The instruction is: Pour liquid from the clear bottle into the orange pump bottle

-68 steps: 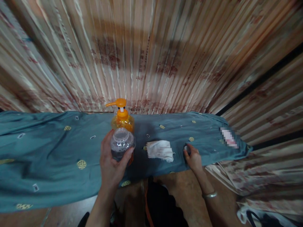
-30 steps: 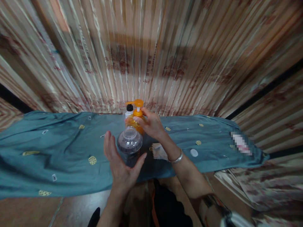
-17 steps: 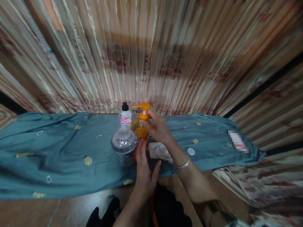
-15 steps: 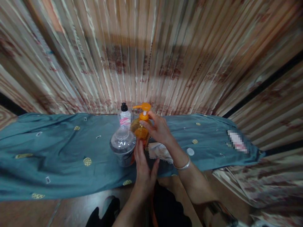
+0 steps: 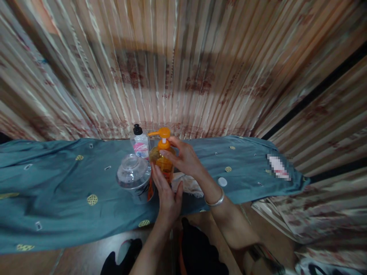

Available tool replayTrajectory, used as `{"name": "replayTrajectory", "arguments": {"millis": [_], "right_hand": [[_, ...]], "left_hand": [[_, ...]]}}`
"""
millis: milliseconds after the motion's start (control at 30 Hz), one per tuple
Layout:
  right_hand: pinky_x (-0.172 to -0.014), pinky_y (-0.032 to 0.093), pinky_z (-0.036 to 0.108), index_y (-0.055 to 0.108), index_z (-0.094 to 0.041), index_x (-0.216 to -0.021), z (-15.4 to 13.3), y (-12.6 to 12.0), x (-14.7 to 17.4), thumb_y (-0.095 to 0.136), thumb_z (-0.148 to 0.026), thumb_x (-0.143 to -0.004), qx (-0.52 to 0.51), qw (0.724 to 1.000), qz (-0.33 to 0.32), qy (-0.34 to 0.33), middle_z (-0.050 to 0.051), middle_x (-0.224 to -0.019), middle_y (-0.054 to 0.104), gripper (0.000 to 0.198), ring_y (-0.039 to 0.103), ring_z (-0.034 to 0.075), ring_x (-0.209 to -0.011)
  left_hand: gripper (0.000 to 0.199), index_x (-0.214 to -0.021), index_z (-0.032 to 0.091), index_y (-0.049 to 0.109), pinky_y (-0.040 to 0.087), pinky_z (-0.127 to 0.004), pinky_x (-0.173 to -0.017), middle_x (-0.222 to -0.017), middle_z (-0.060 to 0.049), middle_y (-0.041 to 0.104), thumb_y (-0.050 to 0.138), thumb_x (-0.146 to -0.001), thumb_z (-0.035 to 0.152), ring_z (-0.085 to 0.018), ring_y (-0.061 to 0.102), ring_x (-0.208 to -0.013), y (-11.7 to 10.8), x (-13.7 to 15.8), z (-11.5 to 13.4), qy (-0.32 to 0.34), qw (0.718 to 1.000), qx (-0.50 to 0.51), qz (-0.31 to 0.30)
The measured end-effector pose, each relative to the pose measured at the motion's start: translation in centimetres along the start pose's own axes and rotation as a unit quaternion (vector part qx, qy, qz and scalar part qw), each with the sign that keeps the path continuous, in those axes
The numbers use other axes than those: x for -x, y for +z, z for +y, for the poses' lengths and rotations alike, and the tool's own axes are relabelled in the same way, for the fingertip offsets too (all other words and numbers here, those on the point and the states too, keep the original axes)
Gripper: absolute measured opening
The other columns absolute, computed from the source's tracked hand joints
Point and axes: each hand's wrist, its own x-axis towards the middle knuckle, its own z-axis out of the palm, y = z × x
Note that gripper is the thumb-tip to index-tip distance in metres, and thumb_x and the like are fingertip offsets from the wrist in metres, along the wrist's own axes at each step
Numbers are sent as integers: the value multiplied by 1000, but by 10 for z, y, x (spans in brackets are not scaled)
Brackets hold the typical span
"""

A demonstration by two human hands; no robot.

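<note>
An orange pump bottle (image 5: pixel 165 164) stands upright on the cloth, its nozzle pointing left. My right hand (image 5: pixel 183 157) holds it from the right, thumb and fingers at its neck and shoulder. My left hand (image 5: pixel 166 191) is in front of the bottle's lower body, fingers stretched and thumb apart, the fingertips at its front left side; whether they press on it I cannot tell. Just left stands a clear plastic cup with a domed lid (image 5: pixel 133 175). Behind that cup is a clear bottle with a black cap and pink label (image 5: pixel 141 147).
A crumpled pale cloth (image 5: pixel 189 185) lies by my right wrist. Farther right are a white round lid (image 5: pixel 222 181) and a blurred-out flat item (image 5: pixel 278 167). A green-blue patterned cloth (image 5: pixel 65 187) covers the table. Pleated curtains (image 5: pixel 177 68) hang behind and at the right.
The view has turned slightly, shifting everything left in the picture. My left fingers have moved left and up along the bottle's front. My right hand stays at the bottle's neck.
</note>
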Motion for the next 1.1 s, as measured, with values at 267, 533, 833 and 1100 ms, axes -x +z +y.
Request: {"name": "replayTrajectory", "arguments": {"millis": [267, 533, 833, 1100], "right_hand": [[-93, 56, 34, 64, -20, -126, 0, 3, -6, 68, -40, -96, -59, 998, -30, -5, 6, -117, 76, 36, 72, 21, -105], [-117, 45, 38, 53, -18, -146, 53, -11, 48, 48, -8, -99, 177, 962, -122, 167, 13, -150, 61, 49, 58, 20, -139], [-96, 53, 32, 70, -12, -108, 95, -13, 100, 52, -2, -93, 314, 888, -178, 286, 17, -111, 78, 25, 73, 26, -112], [-104, 50, 41, 68, -7, -118, 96, -30, 78, 52, 2, -88, 330, 891, -127, 285, 26, -117, 75, 35, 69, 32, -122]], "left_hand": [[100, -168, 27, -5, 9, -51, -128, -178, -15, -3, 64, -96, 26, -26, 1, -163, -21, -36, 24, 42, 999, 4, 3], [96, -168, 31, -2, 13, -46, -128, -178, -13, 8, 62, -98, 22, -26, 11, -162, -25, -45, 26, 26, 999, 21, -15], [97, -169, 29, 0, 14, -50, -128, -178, -14, 9, 64, -96, 22, -30, 10, -162, -22, -43, 22, 34, 999, 12, -8], [97, -168, 32, -1, 13, -46, -128, -178, -12, 9, 63, -97, 20, -26, 8, -162, -23, -41, 24, 33, 999, 19, -10]]}}
